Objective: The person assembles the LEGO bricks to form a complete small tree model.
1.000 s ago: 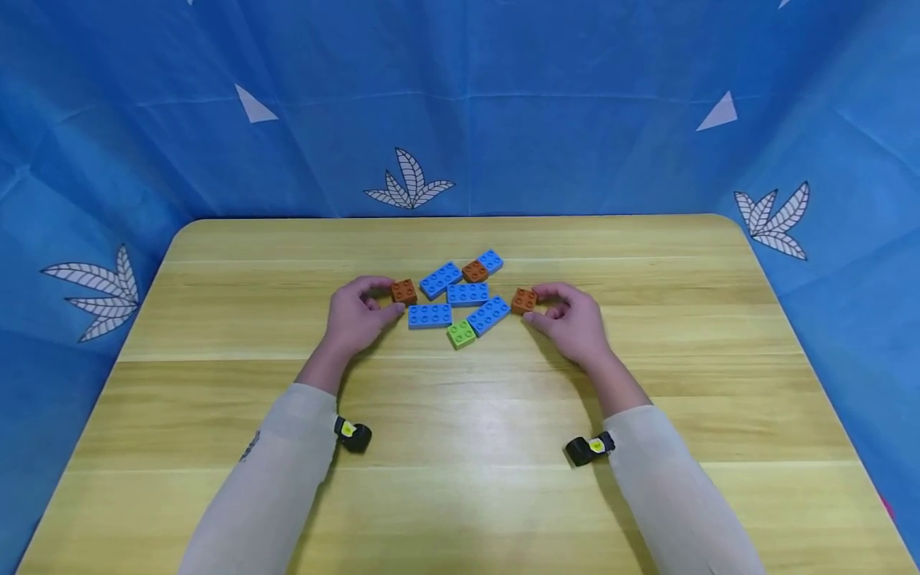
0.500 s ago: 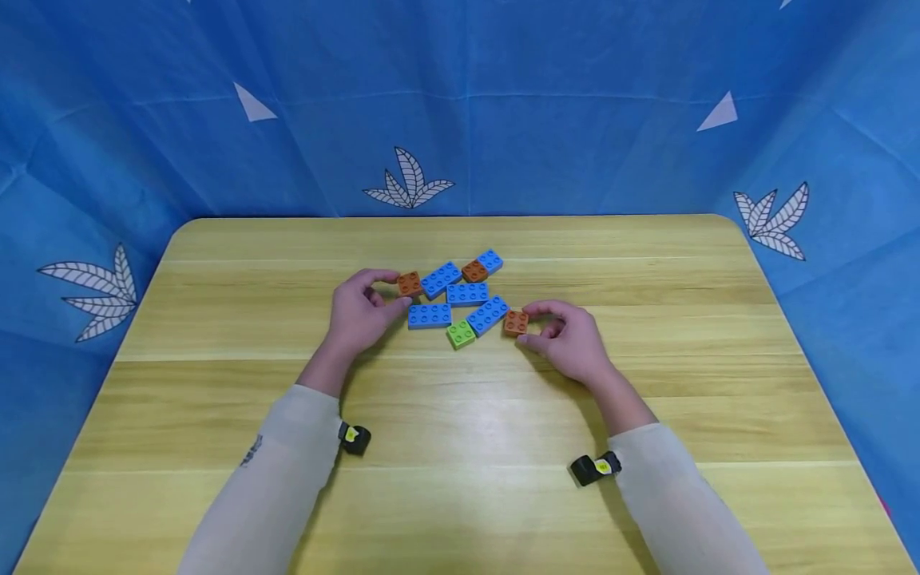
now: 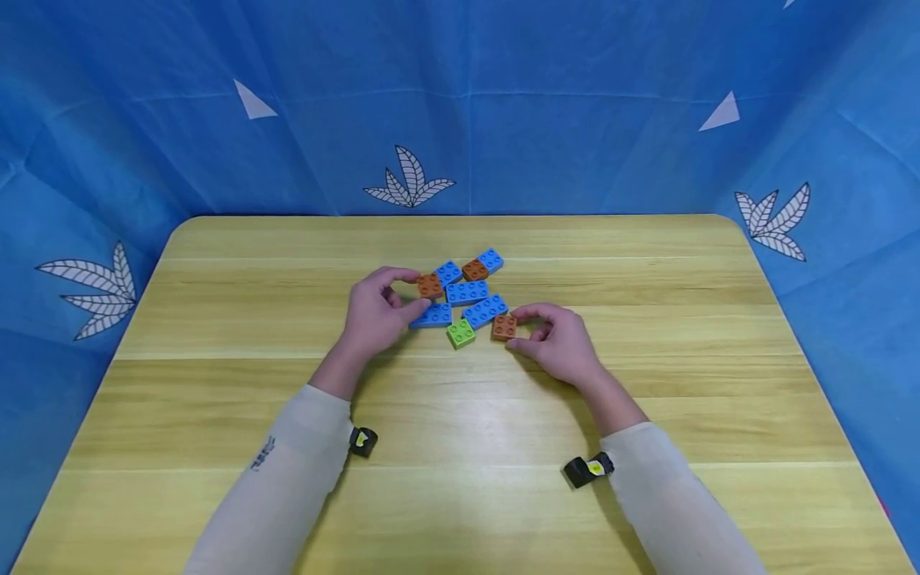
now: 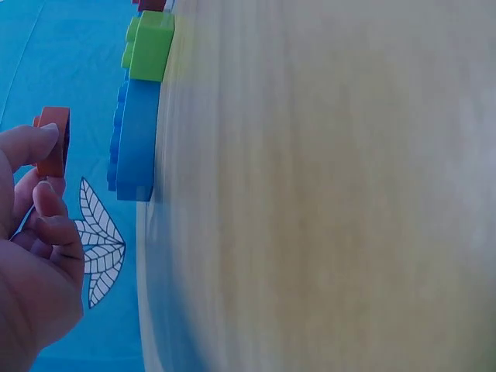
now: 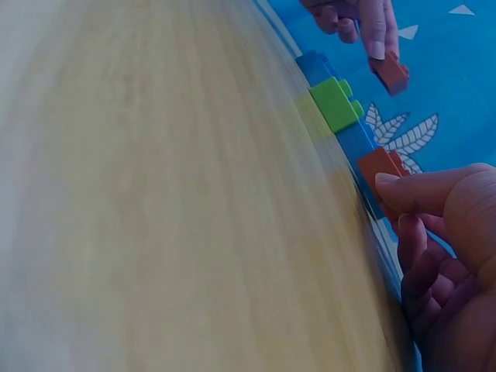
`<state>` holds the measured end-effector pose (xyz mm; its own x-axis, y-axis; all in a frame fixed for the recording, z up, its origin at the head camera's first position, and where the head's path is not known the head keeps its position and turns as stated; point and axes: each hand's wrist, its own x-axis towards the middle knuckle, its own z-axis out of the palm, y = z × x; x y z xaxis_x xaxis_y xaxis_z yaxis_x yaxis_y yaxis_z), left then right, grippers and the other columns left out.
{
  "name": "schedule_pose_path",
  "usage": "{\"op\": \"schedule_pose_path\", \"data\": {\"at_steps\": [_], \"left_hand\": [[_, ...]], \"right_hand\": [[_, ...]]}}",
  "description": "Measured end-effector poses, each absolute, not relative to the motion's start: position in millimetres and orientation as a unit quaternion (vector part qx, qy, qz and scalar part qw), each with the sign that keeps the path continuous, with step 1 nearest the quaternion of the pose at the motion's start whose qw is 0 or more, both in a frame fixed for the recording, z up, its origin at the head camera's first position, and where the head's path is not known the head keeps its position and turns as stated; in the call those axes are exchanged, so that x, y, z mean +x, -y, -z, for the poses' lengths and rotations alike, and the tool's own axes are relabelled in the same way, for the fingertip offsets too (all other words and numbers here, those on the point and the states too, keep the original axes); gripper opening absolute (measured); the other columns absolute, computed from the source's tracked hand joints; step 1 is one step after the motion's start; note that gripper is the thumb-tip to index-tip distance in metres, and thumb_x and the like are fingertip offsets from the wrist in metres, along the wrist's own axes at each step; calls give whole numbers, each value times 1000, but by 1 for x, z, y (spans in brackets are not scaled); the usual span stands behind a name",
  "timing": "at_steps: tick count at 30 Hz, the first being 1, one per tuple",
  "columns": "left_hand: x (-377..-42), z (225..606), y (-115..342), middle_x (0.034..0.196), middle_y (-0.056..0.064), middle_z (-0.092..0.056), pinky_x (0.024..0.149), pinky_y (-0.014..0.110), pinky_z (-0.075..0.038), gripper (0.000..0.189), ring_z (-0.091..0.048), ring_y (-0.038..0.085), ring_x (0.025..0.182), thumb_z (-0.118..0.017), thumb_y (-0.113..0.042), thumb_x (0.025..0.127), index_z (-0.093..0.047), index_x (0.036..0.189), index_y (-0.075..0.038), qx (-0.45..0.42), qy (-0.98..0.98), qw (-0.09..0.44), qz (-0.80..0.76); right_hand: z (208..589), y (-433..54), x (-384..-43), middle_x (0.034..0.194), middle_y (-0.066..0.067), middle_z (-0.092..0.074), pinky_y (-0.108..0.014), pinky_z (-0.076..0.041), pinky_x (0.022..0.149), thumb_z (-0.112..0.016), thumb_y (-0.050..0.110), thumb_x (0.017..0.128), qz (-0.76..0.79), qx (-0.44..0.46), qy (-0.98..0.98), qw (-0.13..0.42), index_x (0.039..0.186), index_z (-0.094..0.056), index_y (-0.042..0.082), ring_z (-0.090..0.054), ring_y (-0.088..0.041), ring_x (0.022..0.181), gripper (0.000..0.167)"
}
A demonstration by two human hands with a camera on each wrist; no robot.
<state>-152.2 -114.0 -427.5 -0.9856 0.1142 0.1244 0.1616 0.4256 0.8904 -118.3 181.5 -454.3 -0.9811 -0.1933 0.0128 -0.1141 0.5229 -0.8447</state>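
Observation:
My left hand (image 3: pixel 377 315) pinches a square brown toy brick (image 3: pixel 430 286) between thumb and fingers. In the left wrist view this brick (image 4: pixel 56 143) is held up off the table, and from the head view it covers one end of a long blue brick (image 3: pixel 449 273). My right hand (image 3: pixel 557 339) pinches another brown brick (image 3: pixel 504 328) low at the tabletop, close against a second long blue brick (image 3: pixel 485 311); whether they touch I cannot tell. A small green brick (image 3: pixel 461 334) lies left of it. The left thumb partly overlaps a third blue brick (image 3: pixel 433 315).
Amid the group lies one more long blue brick (image 3: pixel 467 292). Behind it are a brown brick (image 3: pixel 475 270) and a partly visible blue one (image 3: pixel 491 260). The wooden table (image 3: pixel 460 479) ends at a blue patterned cloth (image 3: pixel 460 104) at the back.
My left hand has carried its brown brick rightward, over the blue brick's end. My right hand has brought its brick left and nearer me; the adjacent blue brick has shifted slightly left.

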Motion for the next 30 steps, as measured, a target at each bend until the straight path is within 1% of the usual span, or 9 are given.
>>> {"op": "schedule_pose_path", "data": {"at_steps": [5, 11, 12, 16, 19, 22, 25, 29, 30], "left_hand": [[-151, 426, 108, 100, 18, -62, 50, 27, -36, 35, -47, 23, 60, -82, -11, 85, -70, 117, -8, -93, 844, 26, 527], [-149, 425, 98, 100, 19, -61, 49, 27, -36, 35, -46, 22, 58, -81, -10, 85, -70, 117, -5, -117, 838, 18, 533], [-149, 425, 97, 101, 18, -62, 48, 27, -36, 35, -45, 22, 56, -81, -10, 85, -70, 117, -5, -121, 837, 16, 534], [-148, 427, 90, 109, 7, -66, 45, 28, -33, 34, -40, 20, 50, -82, -13, 84, -71, 115, -8, -128, 844, 12, 521], [-147, 428, 85, 109, 2, -66, 47, 29, -33, 32, -40, 20, 51, -83, -15, 84, -72, 114, -9, -130, 852, 6, 507], [-146, 428, 81, 108, 4, -66, 52, 30, -36, 32, -42, 20, 58, -83, -17, 84, -72, 113, -10, -130, 857, -1, 499], [-145, 428, 78, 106, 9, -66, 55, 31, -36, 32, -42, 21, 61, -84, -16, 83, -72, 113, -10, -133, 857, -8, 498], [-144, 428, 73, 105, 8, -66, 54, 32, -35, 32, -41, 22, 60, -84, -16, 83, -72, 112, -11, -140, 856, -17, 498], [-144, 429, 72, 106, 7, -67, 55, 32, -36, 32, -43, 21, 61, -84, -17, 83, -73, 112, -11, -142, 856, -18, 496]], "right_hand": [[455, -177, -122, 91, -4, -67, -31, -45, 55, -85, 10, 81, 474, -88, -875, 41, 115, -72, 9, -55, -20, 64, 37], [456, -172, -128, 98, -3, -68, -33, -47, 59, -84, 10, 81, 474, -88, -875, 42, 116, -72, 8, -56, -20, 67, 37], [456, -172, -129, 99, -3, -68, -33, -47, 59, -84, 10, 81, 473, -88, -875, 43, 116, -72, 9, -56, -20, 67, 37], [457, -170, -131, 99, -2, -68, -34, -47, 58, -85, 11, 81, 472, -93, -876, 48, 115, -72, 9, -56, -20, 67, 37], [457, -170, -131, 98, -2, -69, -34, -46, 57, -85, 11, 80, 471, -99, -875, 52, 114, -73, 10, -56, -20, 66, 36], [458, -170, -131, 101, -1, -69, -34, -47, 56, -85, 12, 80, 470, -104, -875, 57, 113, -73, 10, -57, -20, 65, 35], [459, -171, -131, 103, -1, -69, -34, -47, 55, -85, 12, 80, 467, -110, -875, 62, 113, -73, 11, -58, -19, 64, 35], [459, -171, -132, 101, 1, -70, -34, -47, 55, -85, 13, 80, 462, -116, -877, 64, 114, -73, 12, -58, -19, 64, 36], [459, -171, -132, 99, 1, -70, -34, -47, 55, -86, 13, 80, 461, -116, -878, 64, 113, -74, 12, -58, -19, 64, 36]]}}
